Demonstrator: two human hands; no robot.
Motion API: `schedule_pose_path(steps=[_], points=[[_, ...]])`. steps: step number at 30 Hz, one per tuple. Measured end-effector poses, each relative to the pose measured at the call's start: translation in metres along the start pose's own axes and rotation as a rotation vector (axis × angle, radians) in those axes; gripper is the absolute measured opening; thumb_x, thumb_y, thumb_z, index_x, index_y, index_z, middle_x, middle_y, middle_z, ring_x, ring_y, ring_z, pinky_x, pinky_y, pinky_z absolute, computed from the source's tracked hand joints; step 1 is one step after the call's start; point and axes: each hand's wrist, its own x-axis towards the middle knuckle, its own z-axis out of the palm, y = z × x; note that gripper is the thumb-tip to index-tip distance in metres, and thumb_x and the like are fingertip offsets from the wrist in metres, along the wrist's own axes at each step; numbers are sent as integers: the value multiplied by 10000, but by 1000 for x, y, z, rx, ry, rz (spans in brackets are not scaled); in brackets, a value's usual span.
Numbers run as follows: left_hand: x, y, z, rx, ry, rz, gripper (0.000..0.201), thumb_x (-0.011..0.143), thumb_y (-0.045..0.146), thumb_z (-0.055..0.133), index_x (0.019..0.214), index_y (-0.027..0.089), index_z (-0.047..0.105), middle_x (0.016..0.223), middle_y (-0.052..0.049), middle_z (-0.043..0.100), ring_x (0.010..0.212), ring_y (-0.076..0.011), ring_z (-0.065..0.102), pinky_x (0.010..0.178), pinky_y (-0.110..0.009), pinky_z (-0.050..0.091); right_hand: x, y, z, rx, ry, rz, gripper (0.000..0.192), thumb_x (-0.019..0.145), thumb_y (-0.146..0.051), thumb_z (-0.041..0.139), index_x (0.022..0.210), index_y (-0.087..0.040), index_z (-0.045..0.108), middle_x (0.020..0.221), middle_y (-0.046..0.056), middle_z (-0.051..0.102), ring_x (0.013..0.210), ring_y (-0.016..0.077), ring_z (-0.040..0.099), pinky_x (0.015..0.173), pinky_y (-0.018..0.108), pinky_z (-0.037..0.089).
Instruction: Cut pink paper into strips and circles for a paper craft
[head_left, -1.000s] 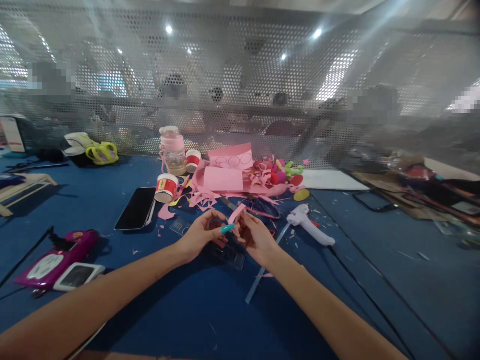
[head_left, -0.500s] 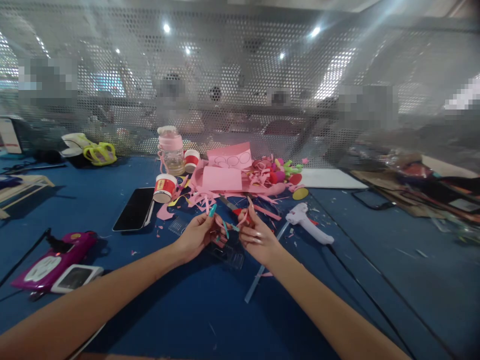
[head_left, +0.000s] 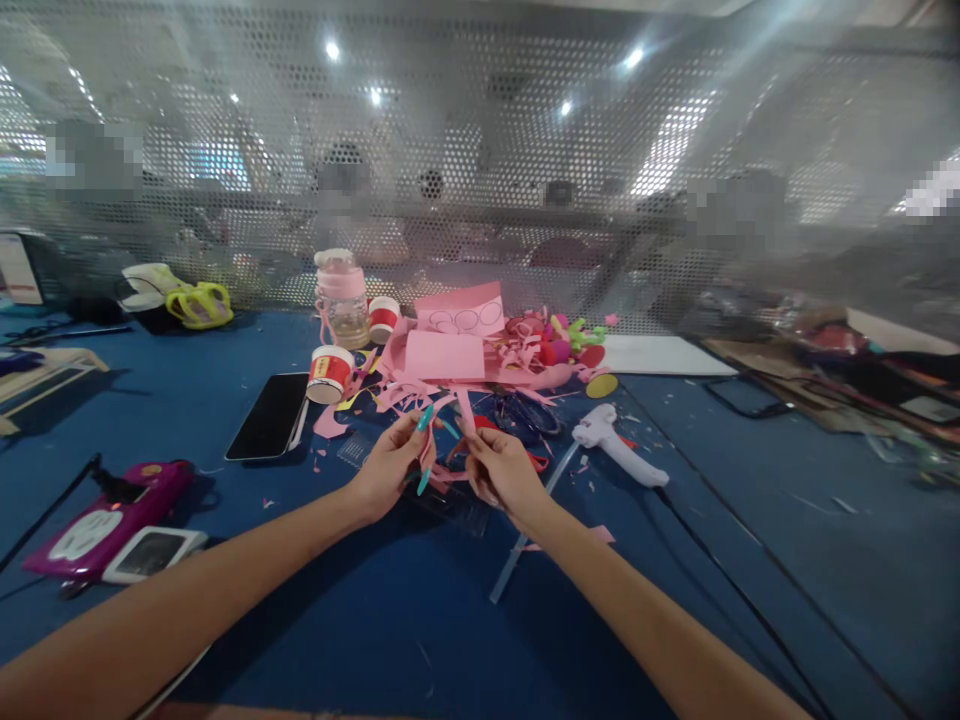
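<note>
Clock positions from the hands. Right hand (head_left: pixel 502 475) is pinching a pink paper strip (head_left: pixel 465 408) between thumb and fingers, strip sticking up toward 12. Left hand (head_left: pixel 394 455) is facing it, fingers closing on pink paper too; can't tell if it's the same strip.

Containers:
- Pink-lidded clear bottle (head_left: pixel 342 300) is standing upright at 11, lid on, holding yellowish liquid low down.
- Far red-and-white paper cup (head_left: pixel 384 320) is sitting just beside the bottle, on its right; contents not readable.
- Near red-and-white paper cup (head_left: pixel 330 375) is sitting at 10, among pink and yellow scraps; can't see inside.
- Clear plastic tray (head_left: pixel 459 515) is lying flat at 6, partly hidden below the hands; contents unclear.

Rest of the bench (head_left: pixel 322 620): pink sheet (head_left: pixel 445 357) is lying on the scrap pile at 12, white glue gun (head_left: pixel 628 455) is resting at 3, black-screened phone (head_left: pixel 268 415) is lying at 9, purple device (head_left: pixel 124 515) at 8.
</note>
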Motion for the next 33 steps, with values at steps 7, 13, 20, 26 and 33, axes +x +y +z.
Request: schedule_pose_path(steps=[7, 13, 20, 26, 33], points=[[-1, -5, -6, 143, -73, 18, 290, 742, 432, 641, 716, 159, 545, 500, 63, 480, 433, -48, 418, 482, -165, 393, 1, 5, -1, -187, -35, 100, 374, 708, -540, 578, 647, -191, 458, 265, -90, 447, 151, 43, 277, 191, 134, 135], [-1, 0, -5, 273, -70, -93, 361, 666, 463, 688, 611, 132, 555, 545, 38, 511, 469, -57, 469, 486, -178, 395, -4, -1, 0, -161, -196, 14, 290, 678, -420, 637, 756, -173, 505, 356, -89, 514, 200, 49, 371, 210, 133, 217], [-1, 4, -2, 237, -107, -191, 405, 607, 496, 708, 586, 135, 526, 522, 28, 533, 439, -70, 478, 428, -180, 366, 2, -4, -12, 14, -371, 36, 300, 684, -432, 606, 719, -139, 556, 467, -15, 595, 271, 70, 462, 238, 149, 280], [-3, 3, 2, 340, -124, -95, 391, 670, 507, 652, 592, 142, 537, 547, 28, 510, 502, -84, 469, 488, -203, 380, 1, -2, -5, -83, -125, 0, 442, 668, -596, 586, 564, -173, 509, 377, -36, 538, 204, 68, 405, 198, 163, 239], [-2, -5, -5, 389, 126, 55, 331, 737, 481, 599, 778, 158, 542, 636, 31, 526, 516, -88, 505, 500, -204, 427, 0, 0, -1, -129, -21, -6, 418, 639, -570, 637, 563, -199, 460, 328, -58, 505, 206, 89, 426, 209, 176, 293]])
